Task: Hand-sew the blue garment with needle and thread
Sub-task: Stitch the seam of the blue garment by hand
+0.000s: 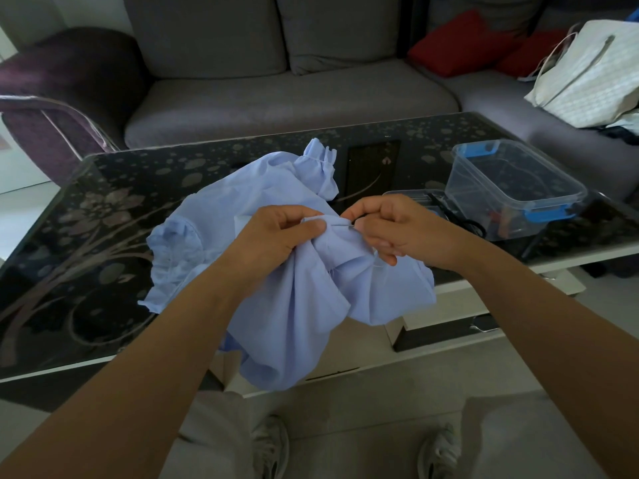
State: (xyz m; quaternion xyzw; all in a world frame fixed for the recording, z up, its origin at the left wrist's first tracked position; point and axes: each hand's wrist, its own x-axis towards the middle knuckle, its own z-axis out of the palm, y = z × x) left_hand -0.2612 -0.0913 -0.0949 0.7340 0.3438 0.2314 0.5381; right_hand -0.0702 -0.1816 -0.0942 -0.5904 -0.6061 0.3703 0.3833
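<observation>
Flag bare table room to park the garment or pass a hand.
Table left of the garment: widest bare patch, out to the left edge. Far strip between the garment's cuff and the box, up to the far edge: also bare. Crowded: right end, with box and scissors; centre front lies under the garment.

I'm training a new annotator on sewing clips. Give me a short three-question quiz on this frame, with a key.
1. True or false: the right hand pinches the needle.
2. Where does the clear box stand? A on the sofa; B on the table, to the right of the blue garment; C on the floor.
3. Fill in: the left hand grips a fold of the ____.
Key: 1 true; 2 B; 3 blue garment.
</observation>
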